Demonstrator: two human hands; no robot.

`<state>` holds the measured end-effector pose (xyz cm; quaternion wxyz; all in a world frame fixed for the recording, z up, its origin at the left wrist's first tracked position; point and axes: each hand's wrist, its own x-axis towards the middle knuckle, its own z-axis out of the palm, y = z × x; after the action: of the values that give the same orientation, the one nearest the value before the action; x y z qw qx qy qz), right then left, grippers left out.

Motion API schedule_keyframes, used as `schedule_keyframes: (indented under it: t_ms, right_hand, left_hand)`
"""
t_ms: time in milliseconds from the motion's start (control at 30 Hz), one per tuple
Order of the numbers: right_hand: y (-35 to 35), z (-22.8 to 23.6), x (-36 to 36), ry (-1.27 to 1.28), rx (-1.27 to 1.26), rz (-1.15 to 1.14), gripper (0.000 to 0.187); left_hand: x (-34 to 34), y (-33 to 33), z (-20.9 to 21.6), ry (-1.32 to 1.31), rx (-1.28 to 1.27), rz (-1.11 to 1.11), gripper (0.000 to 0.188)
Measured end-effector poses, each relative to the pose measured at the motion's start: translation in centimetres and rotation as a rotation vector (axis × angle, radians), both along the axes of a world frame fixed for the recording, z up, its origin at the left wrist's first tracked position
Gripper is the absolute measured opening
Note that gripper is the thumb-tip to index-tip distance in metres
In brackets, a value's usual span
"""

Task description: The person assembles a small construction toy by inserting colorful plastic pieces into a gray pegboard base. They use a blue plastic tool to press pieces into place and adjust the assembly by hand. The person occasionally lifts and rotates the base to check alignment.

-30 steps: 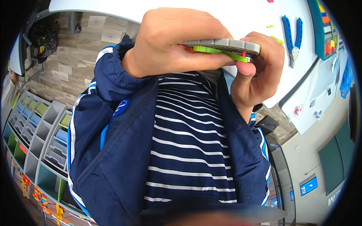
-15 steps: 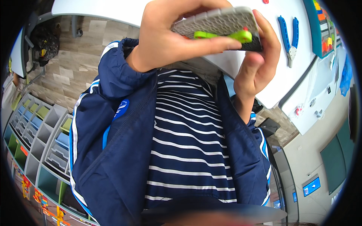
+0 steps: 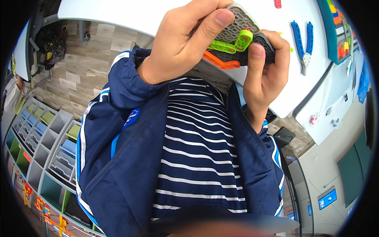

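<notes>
Between my hands, above the white table, is a toy building-kit assembly. It has a grey honeycomb plate [image 3: 236,27], a black plate [image 3: 265,41] and lime-green beams [image 3: 244,40] joined by red pins. An orange beam [image 3: 222,61] sticks out below the green ones. My left hand [image 3: 178,44] is closed on the grey plate's left side, thumb pressed on its face. My right hand [image 3: 268,71] pinches the black end at the right with thumb and fingers. The back of the assembly is hidden.
On the white table [image 3: 106,10] to the right lies a blue-handled tool with a light grey head [image 3: 303,51]. A red piece [image 3: 278,3] sits near the top edge. A teal tray [image 3: 331,35] of colourful parts stands at the far right. Grey storage shelves [image 3: 41,152] are at the lower left.
The assembly has been tilted so its honeycomb face, green beams and orange beam show more. My left thumb has moved up from the lower edge onto the grey plate.
</notes>
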<state>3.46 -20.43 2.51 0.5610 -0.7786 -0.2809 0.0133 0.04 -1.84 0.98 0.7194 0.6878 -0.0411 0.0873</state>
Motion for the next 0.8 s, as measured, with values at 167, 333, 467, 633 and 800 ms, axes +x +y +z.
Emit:
schedule_keyframes:
  t_ms: [167,333,467,633,800]
  right_hand:
    - [0.1,0.0,-0.2,0.078,0.017,-0.015,0.018]
    - [0.1,0.1,-0.5,0.121,0.011,-0.022,0.019]
    - [0.4,0.0,-0.3,0.125,0.056,-0.029,0.017]
    - [0.2,-0.4,0.0,0.043,0.145,0.006,0.034]
    - [-0.6,-1.0,0.0,0.161,0.139,-0.038,0.059]
  left_hand:
    - [-0.2,0.0,-0.2,0.01,0.041,0.02,0.029]
    - [0.0,0.1,-0.6,-0.058,0.051,0.014,0.027]
    - [0.0,-0.1,-0.4,-0.058,0.066,0.019,0.027]
    - [-0.2,0.1,0.0,-0.006,0.134,0.039,0.027]
    - [-0.4,-0.4,-0.7,-0.014,0.047,0.044,0.027]
